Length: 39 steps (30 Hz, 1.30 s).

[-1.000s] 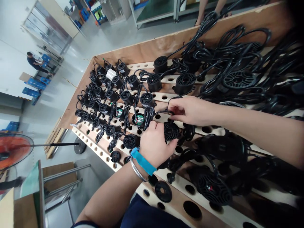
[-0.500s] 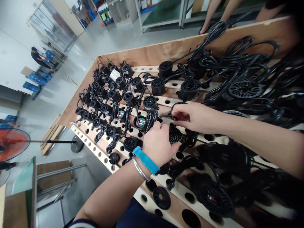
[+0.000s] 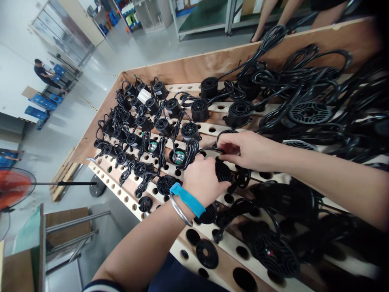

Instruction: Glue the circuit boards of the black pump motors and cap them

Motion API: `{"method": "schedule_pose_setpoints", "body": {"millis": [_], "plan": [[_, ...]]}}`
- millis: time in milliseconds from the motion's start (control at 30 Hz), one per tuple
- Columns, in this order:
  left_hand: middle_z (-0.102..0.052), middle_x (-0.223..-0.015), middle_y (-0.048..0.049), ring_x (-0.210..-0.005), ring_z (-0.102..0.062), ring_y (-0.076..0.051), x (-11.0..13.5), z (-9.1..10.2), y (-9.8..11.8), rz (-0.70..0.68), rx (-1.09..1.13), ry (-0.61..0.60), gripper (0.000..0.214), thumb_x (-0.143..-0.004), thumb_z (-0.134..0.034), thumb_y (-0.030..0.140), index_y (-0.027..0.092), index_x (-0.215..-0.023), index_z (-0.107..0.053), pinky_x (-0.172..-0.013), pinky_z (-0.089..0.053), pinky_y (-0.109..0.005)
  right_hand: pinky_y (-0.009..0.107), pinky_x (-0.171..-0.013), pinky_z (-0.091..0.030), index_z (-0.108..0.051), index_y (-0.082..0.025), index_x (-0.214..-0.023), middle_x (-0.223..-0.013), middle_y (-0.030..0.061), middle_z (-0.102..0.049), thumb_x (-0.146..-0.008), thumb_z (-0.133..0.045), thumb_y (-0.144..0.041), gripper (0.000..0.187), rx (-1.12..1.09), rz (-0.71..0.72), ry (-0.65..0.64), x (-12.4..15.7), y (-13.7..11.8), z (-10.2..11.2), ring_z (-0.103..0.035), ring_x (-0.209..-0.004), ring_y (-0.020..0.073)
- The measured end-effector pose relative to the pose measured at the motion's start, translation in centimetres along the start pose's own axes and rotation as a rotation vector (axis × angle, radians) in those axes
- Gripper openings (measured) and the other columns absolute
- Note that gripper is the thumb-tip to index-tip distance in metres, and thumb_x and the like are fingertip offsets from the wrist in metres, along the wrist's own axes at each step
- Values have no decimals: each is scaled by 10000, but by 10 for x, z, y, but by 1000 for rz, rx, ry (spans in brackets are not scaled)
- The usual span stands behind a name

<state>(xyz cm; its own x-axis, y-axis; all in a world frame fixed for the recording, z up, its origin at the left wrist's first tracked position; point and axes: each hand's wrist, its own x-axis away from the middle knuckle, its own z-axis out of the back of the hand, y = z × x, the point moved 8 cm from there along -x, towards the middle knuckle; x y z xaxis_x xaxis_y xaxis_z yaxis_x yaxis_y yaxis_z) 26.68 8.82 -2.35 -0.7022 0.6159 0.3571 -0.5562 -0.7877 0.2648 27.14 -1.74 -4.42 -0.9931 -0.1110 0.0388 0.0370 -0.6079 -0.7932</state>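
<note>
My left hand (image 3: 203, 178), with a blue band and a silver bangle at the wrist, curls around a black round housing (image 3: 223, 172). Its thumb lies along the near side, and the fingertips are partly hidden behind it. Just to the right, my right hand (image 3: 240, 149) is closed, thumb and fingers pinching a black cable (image 3: 212, 150) that runs toward the left hand. Beyond my left hand sits an uncovered housing with a green circuit board (image 3: 178, 157) inside, beside a coiled black cable (image 3: 192, 151).
Rows of black slotted housings (image 3: 190, 131) with bundled cables stand on perforated wooden slats (image 3: 121, 190) in a wooden-walled crate (image 3: 194, 63). Tangled cables (image 3: 304, 81) pile up at the right. A loose black disc (image 3: 207, 253) lies nearby. Left stands a fan (image 3: 15, 186); another person (image 3: 44, 74) works farther off.
The whole scene has shifted slightly left in view. Both hands keep nearly the same grip; the top of the housing under my left hand now looks blurred.
</note>
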Motion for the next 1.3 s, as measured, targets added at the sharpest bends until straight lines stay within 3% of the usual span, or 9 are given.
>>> {"method": "schedule_pose_setpoints", "body": {"millis": [233, 400, 533, 667, 933, 1033, 1133, 1200, 1300], "plan": [[-599, -1122, -133, -937, -656, -258, -2, 2, 5, 0, -84, -50, 496, -711, -786, 410, 109, -1072, -628, -821, -562, -363, 285, -566, -394, -490, -214, -712, -632, 4, -584, -734, -574, -357, 167, 66, 3, 54, 0, 5, -6, -516, -575, 146], [-603, -1098, -119, -891, -677, -258, -1, 1, 5, -13, -95, -36, 476, -703, -792, 421, 124, -1042, -640, -767, -572, -358, 297, -564, -417, -568, -206, -734, -669, 32, -638, -686, -677, -508, 324, 165, -255, 59, 19, 25, -13, -571, -596, 171], [-606, -1084, -115, -889, -680, -258, -2, 0, 2, -45, -90, -48, 498, -696, -800, 445, 125, -1042, -636, -752, -574, -352, 278, -538, -467, -640, -192, -761, -664, 49, -662, -782, -601, -520, 331, -90, -500, -104, 38, 39, -35, -622, -613, 179], [-610, -1078, -112, -886, -683, -249, -4, 0, 0, -83, -93, -54, 518, -703, -792, 482, 134, -1052, -632, -755, -572, -342, 236, -483, -477, -645, -175, -777, -672, 61, -666, -795, -629, -484, 311, -298, -704, -104, 47, 42, -44, -654, -646, 186], [-618, -1060, -109, -859, -682, -238, -12, -4, 1, -197, -125, -47, 526, -732, -739, 554, 142, -1044, -643, -714, -570, -325, 209, -469, -476, -633, -165, -716, -631, 53, -654, -737, -693, -562, 402, -306, -798, -48, 54, 44, -45, -638, -620, 164], [-623, -1093, -119, -874, -679, -231, -5, -2, 0, -254, -165, -95, 533, -759, -719, 544, 118, -1072, -646, -720, -570, -313, 223, -471, -483, -622, -168, -695, -615, 52, -651, -729, -685, -587, 425, -269, -813, -41, 55, 43, -43, -624, -584, 160], [-564, -1307, -176, -1103, -615, -274, 11, 0, 1, -412, -241, -122, 670, -788, -694, 530, 55, -1245, -575, -875, -547, -330, 245, -497, -498, -594, -178, -662, -626, 56, -661, -730, -675, -605, 440, -237, -832, -60, 55, 39, -40, -646, -611, 181], [-427, -1474, -204, -1303, -469, -316, 21, -1, 0, -539, -293, -120, 831, -812, -626, 595, 5, -1373, -457, -1035, -460, -383, 242, -516, -492, -565, -184, -631, -614, 50, -661, -743, -673, -591, 436, -202, -844, -74, 55, 35, -38, -656, -624, 184], [-307, -1537, -236, -1421, -299, -352, 28, -8, -6, -646, -357, -143, 1011, -804, -515, 724, -57, -1427, -358, -1153, -307, -464, 223, -541, -457, -511, -184, -565, -580, 35, -652, -828, -621, -511, 434, -103, -851, -107, 54, 31, -35, -640, -582, 150]]}}
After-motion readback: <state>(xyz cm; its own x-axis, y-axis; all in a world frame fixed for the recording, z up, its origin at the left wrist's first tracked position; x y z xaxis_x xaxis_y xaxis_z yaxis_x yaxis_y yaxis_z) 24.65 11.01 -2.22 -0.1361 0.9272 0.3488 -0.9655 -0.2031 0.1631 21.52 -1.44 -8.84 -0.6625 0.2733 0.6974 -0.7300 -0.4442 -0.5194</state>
